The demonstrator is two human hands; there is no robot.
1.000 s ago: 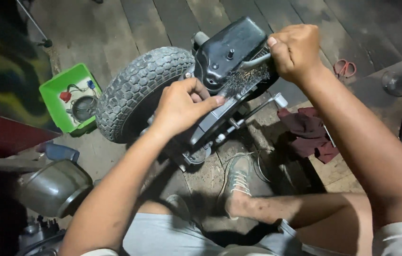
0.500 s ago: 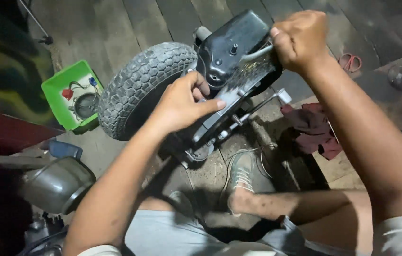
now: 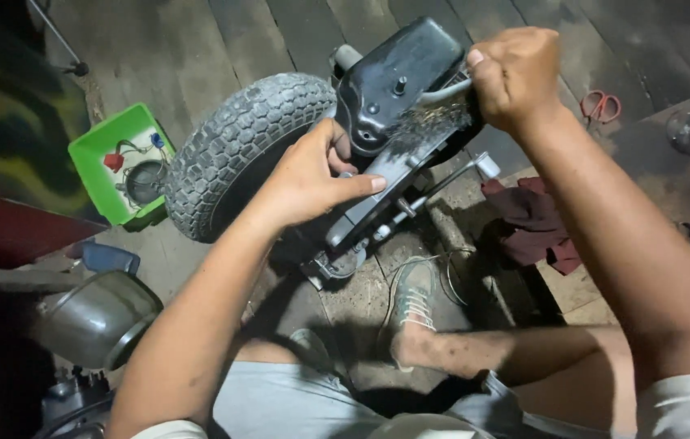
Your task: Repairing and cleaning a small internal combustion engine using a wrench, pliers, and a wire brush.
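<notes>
Gripping as before — both hands (image 3: 312,175) (image 3: 515,73) on black housing (image 3: 398,81), wheel (image 3: 239,146) unmoved.

Floor (image 3: 223,32) of worn grey planks, dusty, running beyond both hands. Green tray (image 3: 93,150) left of left hand, small parts inside. Metal pot (image 3: 97,317) lower left, in shadow. Red scissors (image 3: 601,106) right of right hand. Dark red rag (image 3: 536,223) below right hand. Light dim, corners dark.
</notes>
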